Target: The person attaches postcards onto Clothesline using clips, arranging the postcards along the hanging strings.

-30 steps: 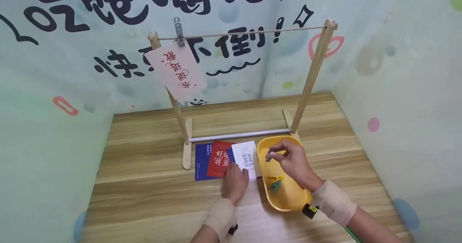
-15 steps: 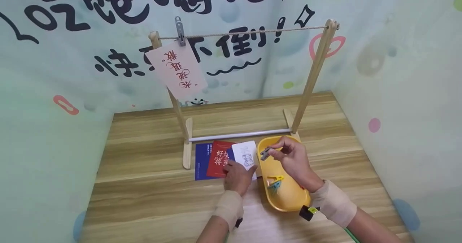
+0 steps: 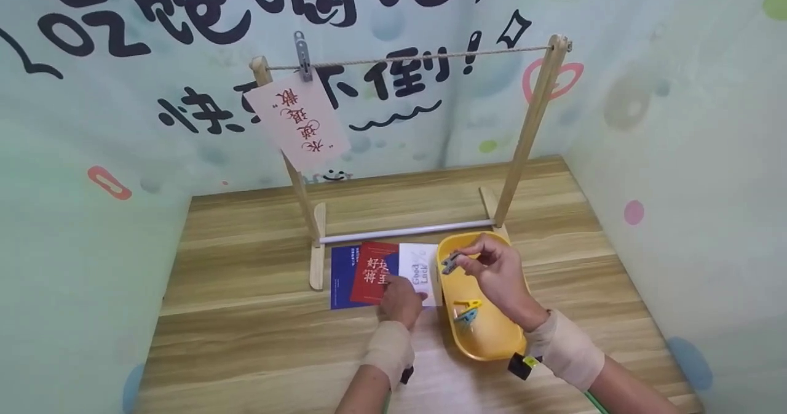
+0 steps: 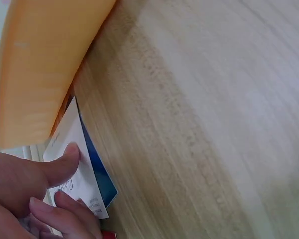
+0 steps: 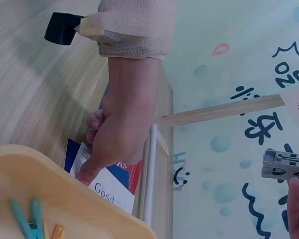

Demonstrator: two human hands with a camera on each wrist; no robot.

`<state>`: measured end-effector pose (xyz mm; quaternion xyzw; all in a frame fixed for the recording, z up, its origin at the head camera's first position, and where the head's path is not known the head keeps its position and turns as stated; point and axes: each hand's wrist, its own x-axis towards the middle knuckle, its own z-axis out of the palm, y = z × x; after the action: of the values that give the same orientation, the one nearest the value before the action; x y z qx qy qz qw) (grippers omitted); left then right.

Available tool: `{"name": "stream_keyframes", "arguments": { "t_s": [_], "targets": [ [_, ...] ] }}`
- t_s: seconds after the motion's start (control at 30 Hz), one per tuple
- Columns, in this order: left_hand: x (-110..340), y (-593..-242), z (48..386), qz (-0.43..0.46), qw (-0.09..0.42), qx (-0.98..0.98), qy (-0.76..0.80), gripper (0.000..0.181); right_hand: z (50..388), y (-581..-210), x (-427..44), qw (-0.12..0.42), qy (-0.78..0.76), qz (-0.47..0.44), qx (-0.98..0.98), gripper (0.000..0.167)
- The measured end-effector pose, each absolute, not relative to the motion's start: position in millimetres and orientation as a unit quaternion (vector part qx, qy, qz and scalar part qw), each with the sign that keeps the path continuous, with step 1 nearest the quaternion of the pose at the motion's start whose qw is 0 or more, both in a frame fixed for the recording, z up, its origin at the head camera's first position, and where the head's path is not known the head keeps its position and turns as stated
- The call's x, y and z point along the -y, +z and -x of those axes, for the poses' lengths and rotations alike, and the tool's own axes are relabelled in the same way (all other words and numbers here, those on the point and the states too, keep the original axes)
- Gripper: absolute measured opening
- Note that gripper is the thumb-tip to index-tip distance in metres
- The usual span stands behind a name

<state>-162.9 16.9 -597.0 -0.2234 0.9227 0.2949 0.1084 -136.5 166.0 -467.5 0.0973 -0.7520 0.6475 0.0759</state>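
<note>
My left hand [image 3: 401, 302] lies over the cards, its thumb on the white "Good Luck" card [image 3: 420, 260]. Its fingers reach to the red card [image 3: 371, 282] and bend loosely in the left wrist view. A blue card [image 3: 343, 291] lies partly under the red one. In my right hand [image 3: 499, 275], thumb and fingers pinch a grey clothespin [image 3: 452, 262] above the yellow tray [image 3: 452, 331]. The right wrist view shows that clothespin [image 5: 284, 164] at its right edge. Inside the tray are a yellow clothespin [image 3: 471, 304] and a teal clothespin [image 3: 467, 317].
Behind the cards stands a wooden frame [image 3: 530, 134] with a rope [image 3: 393, 60] across its top. A pink sheet [image 3: 299, 122] hangs near the rope's left end from another grey clothespin [image 3: 302, 56]. A white bar [image 3: 406, 232] joins the feet. Printed walls enclose the table.
The white card has been turned, so its lettering faces the other way, and it lies straighter beside the tray. In my right hand the clothespin has tilted from pointing down to pointing left.
</note>
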Motion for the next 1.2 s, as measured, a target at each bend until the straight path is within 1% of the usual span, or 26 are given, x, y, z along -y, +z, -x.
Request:
{"name": "stream_keyframes", "arguments": {
  "t_s": [0.1,0.17,0.27,0.37,0.43,0.57,0.67,0.73,0.83,1.0,1.1,1.2],
  "targets": [
    [-10,-594,163,0.226,0.132,-0.916,0.303,0.072,136,-470,-166,0.078,0.643,-0.098,0.755,0.014],
    [-5,-592,163,0.23,0.145,-0.911,0.312,0.078,136,-471,-166,0.079,0.641,-0.097,0.757,0.013],
    [3,-590,163,0.235,0.153,-0.905,0.321,0.087,136,-471,-166,0.082,0.638,-0.095,0.76,0.013],
    [10,-589,162,0.239,0.151,-0.9,0.333,0.088,136,-471,-165,0.09,0.635,-0.097,0.762,0.018],
    [14,-589,162,0.242,0.142,-0.896,0.344,0.083,136,-471,-165,0.097,0.632,-0.104,0.762,0.017],
    [22,-588,161,0.244,0.122,-0.892,0.36,0.074,136,-471,-164,0.106,0.628,-0.12,0.761,0.009],
    [30,-588,159,0.24,0.107,-0.89,0.372,0.068,136,-471,-165,0.109,0.623,-0.123,0.765,0.012],
    [36,-588,157,0.224,0.091,-0.888,0.391,0.062,137,-470,-165,0.113,0.619,-0.121,0.768,0.016],
    [46,-589,155,0.189,0.072,-0.874,0.442,0.05,137,-469,-165,0.114,0.614,-0.119,0.772,0.018],
    [64,-595,157,0.123,0.059,-0.852,0.505,0.031,140,-466,-167,0.111,0.611,-0.12,0.775,0.01],
    [74,-597,159,0.104,0.055,-0.841,0.528,0.025,144,-464,-168,0.126,0.597,-0.13,0.782,0.005],
    [82,-595,160,0.087,0.045,-0.833,0.544,0.024,151,-459,-169,0.153,0.579,-0.15,0.786,0.004]
  ]
}}
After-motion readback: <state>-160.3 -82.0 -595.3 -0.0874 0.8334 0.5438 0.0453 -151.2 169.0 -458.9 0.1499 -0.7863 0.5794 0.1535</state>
